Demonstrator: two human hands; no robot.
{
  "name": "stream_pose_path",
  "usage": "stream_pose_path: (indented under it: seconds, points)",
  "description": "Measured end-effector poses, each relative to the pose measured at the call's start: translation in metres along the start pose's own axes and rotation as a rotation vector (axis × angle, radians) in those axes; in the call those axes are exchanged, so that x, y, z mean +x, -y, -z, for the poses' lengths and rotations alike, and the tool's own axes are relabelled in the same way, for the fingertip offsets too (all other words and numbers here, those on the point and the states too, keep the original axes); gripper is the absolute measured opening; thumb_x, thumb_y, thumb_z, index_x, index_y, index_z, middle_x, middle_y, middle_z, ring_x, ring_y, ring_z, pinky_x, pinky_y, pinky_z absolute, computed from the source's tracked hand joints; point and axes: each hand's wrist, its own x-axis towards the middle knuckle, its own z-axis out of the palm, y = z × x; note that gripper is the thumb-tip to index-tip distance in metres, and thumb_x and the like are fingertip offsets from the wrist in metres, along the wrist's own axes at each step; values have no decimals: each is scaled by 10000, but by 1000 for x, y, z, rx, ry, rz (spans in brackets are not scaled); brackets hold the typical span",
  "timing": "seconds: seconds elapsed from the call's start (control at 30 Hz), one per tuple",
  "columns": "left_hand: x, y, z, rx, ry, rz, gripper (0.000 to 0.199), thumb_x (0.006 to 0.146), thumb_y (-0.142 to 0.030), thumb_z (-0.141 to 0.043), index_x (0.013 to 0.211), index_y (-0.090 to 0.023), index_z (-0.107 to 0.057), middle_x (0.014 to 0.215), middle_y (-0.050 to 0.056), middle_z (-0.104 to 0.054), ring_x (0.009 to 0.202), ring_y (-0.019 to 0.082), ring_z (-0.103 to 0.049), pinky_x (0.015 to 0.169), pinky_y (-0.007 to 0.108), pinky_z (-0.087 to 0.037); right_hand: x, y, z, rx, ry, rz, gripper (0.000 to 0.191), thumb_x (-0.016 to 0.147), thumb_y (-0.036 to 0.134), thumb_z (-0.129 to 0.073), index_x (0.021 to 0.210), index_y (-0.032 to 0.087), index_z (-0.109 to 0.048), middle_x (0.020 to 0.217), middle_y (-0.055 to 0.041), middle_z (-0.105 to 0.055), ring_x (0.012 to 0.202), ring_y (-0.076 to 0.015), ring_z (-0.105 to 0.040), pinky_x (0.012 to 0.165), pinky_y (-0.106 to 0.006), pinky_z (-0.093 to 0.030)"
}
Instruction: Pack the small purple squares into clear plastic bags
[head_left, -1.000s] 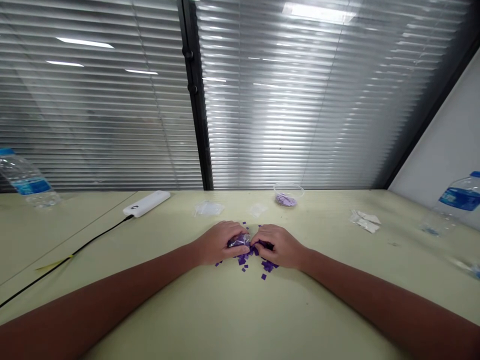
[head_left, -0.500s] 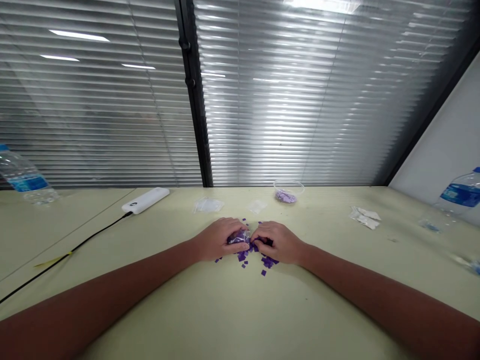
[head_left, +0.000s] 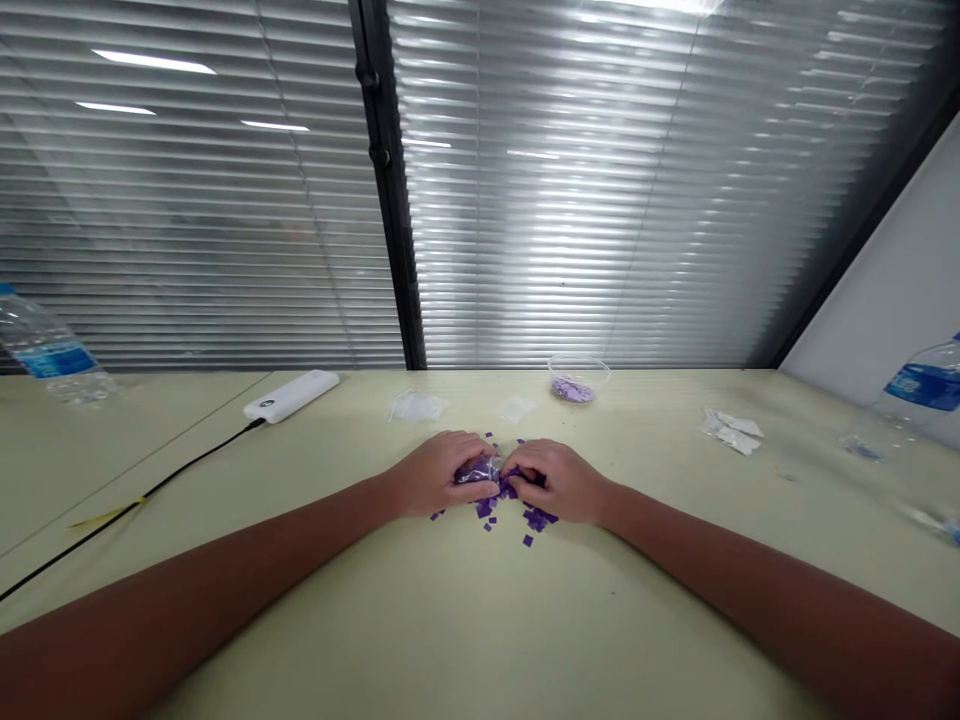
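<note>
In the middle of the table my left hand (head_left: 439, 473) is closed round a small clear plastic bag (head_left: 478, 470) with purple pieces inside. My right hand (head_left: 559, 482) meets it from the right, thumb and fingers bent together at the bag's open end; purple bits show by its fingertips, but what exactly it pinches is hidden. Small flat purple squares (head_left: 538, 518) lie scattered under and around both hands, with one single square (head_left: 528, 540) nearest to me.
Behind the hands are flat clear bags (head_left: 417, 405), another clear bag (head_left: 517, 409) and a round clear tub (head_left: 579, 377) with lilac bits. A white power bank (head_left: 291, 396) with black cable lies left. Crumpled white packets (head_left: 732, 431) and a water bottle (head_left: 919, 388) stand right; another bottle (head_left: 56, 350) is far left.
Both hands stay at the bag with almost no movement. The whole view has shifted very slightly.
</note>
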Motion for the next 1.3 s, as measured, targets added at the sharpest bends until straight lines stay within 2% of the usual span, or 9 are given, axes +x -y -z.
stream_pose_path:
  seconds: [1.3]
  points:
    - [1,1,-2,-10,-12,6,455,957,-633,-578,1143,-226,-659,1034,49,-696,926,231,-621,792,324,-425,0,2,3,-4,21,-22,163,906,142,-622,1025,234,-685,804,10,-673,747,-151,-592,732,-265,-438]
